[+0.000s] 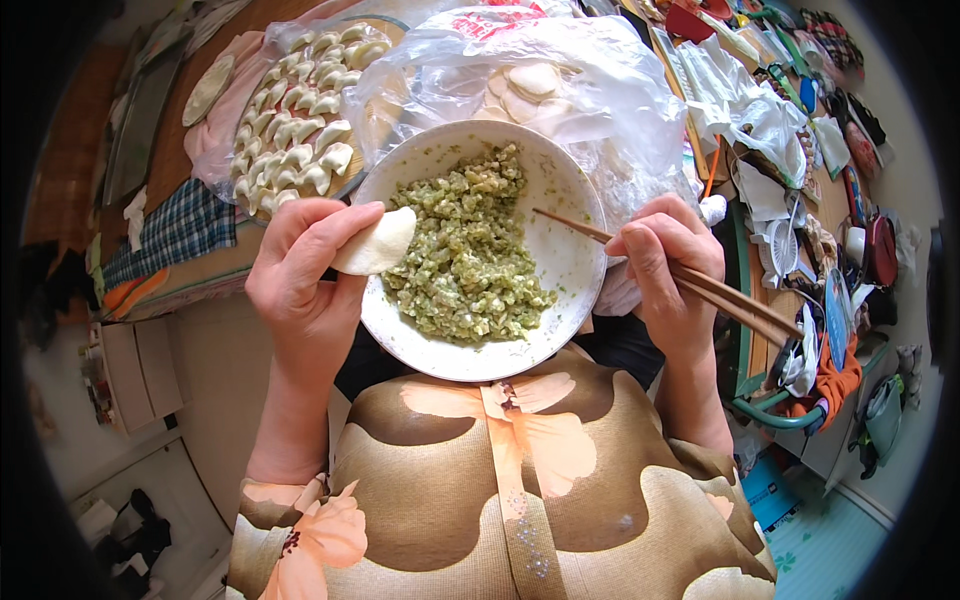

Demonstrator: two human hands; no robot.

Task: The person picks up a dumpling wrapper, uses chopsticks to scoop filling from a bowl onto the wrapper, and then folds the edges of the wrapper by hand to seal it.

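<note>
Between thumb and fingers, my left hand (311,274) holds a pale dough wrapper (377,242) over the left rim of a large white bowl (480,367). Green minced filling (472,255) lies in the bowl, heaped toward its left and middle. My right hand (671,270) grips a pair of wooden chopsticks (731,306), their tips over the bowl's right inner side, apart from the filling. Behind the bowl, a stack of round wrappers (529,90) sits in a clear plastic bag (600,97). Rows of folded dumplings (292,142) stand on a round board at the upper left.
A pink cloth (225,127) and a checked cloth (180,225) lie around the dumpling board. On the right, a crowded table holds plastic bags (750,97), a small white fan (780,247) and an orange cloth (834,382). A green metal frame (776,416) borders its near end.
</note>
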